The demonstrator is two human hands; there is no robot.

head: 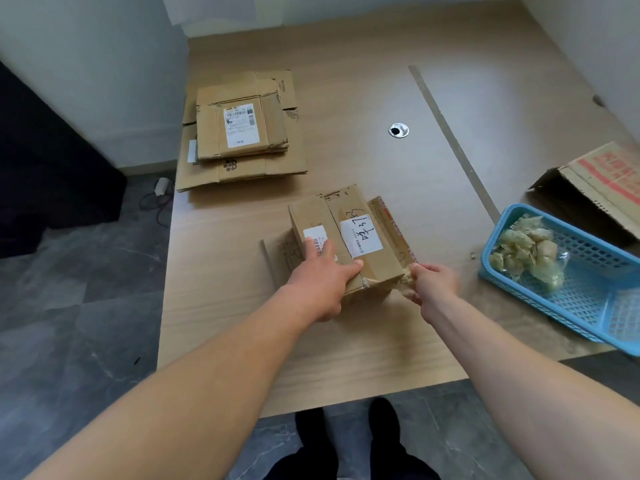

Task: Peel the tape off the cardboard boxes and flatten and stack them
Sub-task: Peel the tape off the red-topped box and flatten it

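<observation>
Box in hand: a small cardboard box (pixel 349 237) with two white labels, still standing in its box shape near the middle of the table (pixel 346 358).
Tape: a crumpled strip of tape (pixel 406 281) comes away at the box's near right corner.
Right hand (pixel 434 282): fingers curled, pinching that strip just beside the corner.
Left hand (pixel 318 282): laid over the box's near left top, fingers fairly straight, pressing it down.
Done so far: a stack of flattened boxes (pixel 242 133) lies at the table's far left, well apart from the box in hand; wads of peeled tape (pixel 526 258) sit in the blue basket (pixel 588 327) on the right.
Left on this box: as I judge it, the peel is only partly done; flattening and stacking are yet to come.
Still waiting: a larger red-printed box (pixel 606 181) at the far right, open and not flattened.
Progress overall: probably past halfway, with two boxes outstanding in view.
</observation>
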